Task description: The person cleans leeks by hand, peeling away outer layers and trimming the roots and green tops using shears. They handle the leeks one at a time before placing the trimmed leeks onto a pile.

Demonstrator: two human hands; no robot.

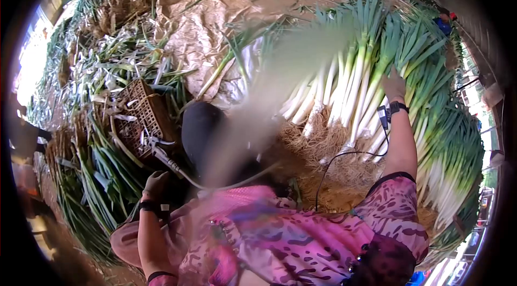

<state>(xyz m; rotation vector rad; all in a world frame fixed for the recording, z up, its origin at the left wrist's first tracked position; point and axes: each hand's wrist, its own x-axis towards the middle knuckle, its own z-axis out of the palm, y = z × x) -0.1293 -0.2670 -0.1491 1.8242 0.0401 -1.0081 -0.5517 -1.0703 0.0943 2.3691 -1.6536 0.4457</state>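
Observation:
My right hand [395, 86], gloved, reaches among the green leaves of a long row of leeks [355, 78]. Its fingers curl at one leek, partly lost in the leaves. The leeks' white stalks and brown roots [336, 143] point toward me. At lower left my left hand [155, 184], also gloved, is bent with its fingers curled beside green leek leaves [110, 165]; anything inside it is too small to make out. Just above that hand, a metal nozzle tool [164, 157] with a pale hose leans at a brown plastic crate [141, 113].
Loose leaves and trimmings [91, 81] cover the left side. A crumpled tan sheet [199, 30] lies ahead. A dark rounded shape [200, 132] is between the crate and the roots. A black cable runs from my right wrist. A blurred smear crosses the middle of the view.

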